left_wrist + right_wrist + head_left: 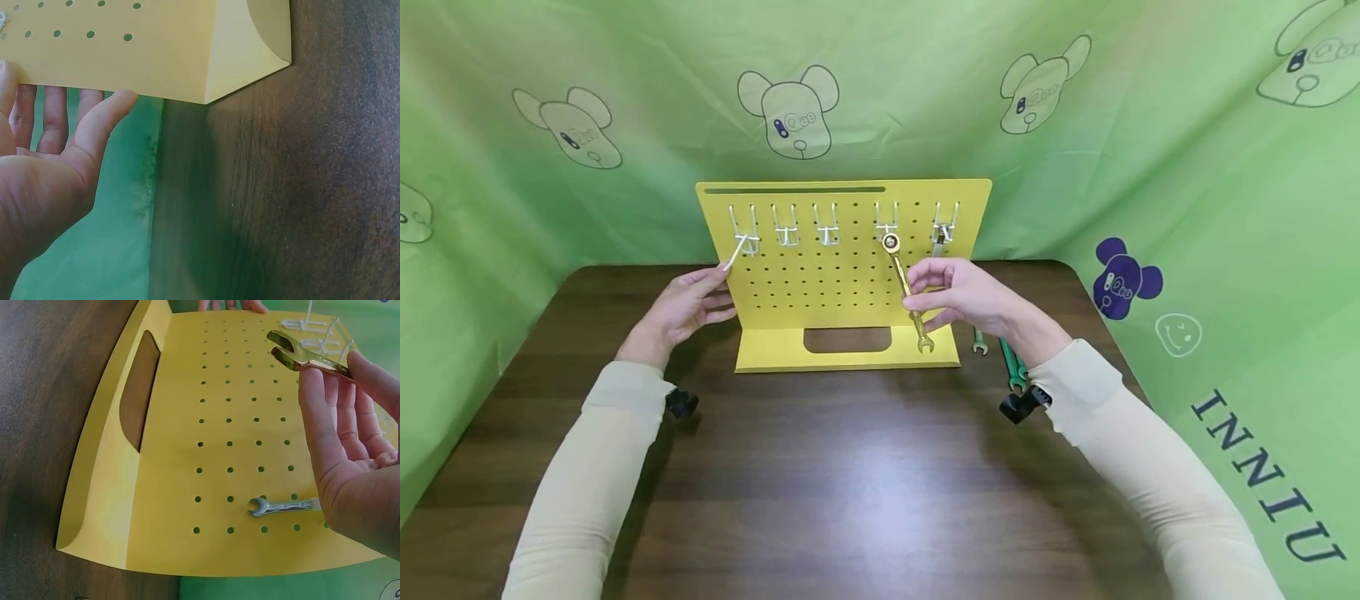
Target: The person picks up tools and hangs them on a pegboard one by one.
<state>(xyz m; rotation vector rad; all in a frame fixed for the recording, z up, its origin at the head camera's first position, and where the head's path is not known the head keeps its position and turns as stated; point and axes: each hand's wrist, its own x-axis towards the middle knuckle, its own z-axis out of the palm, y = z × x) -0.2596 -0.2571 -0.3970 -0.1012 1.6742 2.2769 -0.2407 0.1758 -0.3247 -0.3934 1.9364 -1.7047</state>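
Note:
A gold combination wrench [898,271] is pinched between the thumb and fingers of my right hand [966,297], in front of the yellow pegboard [850,308]. Its ring end points up and overlaps a white double hook [886,218]; the open end [289,351] hangs down. My left hand [688,304] grips the board's left edge, with several fingers [55,119] behind it and the thumb in front. Beside that thumb, a white hook prong [737,252] sticks out. On the rightmost hook hangs a silver wrench [284,506], partly hidden by my right hand.
More white hooks [787,229] line the board's upper left. To the board's right, a metal wrench [980,342] and green wrenches [1012,365] lie on the dark wooden table [820,467], partly behind my right wrist. Green printed cloth [895,100] surrounds the table's back and sides.

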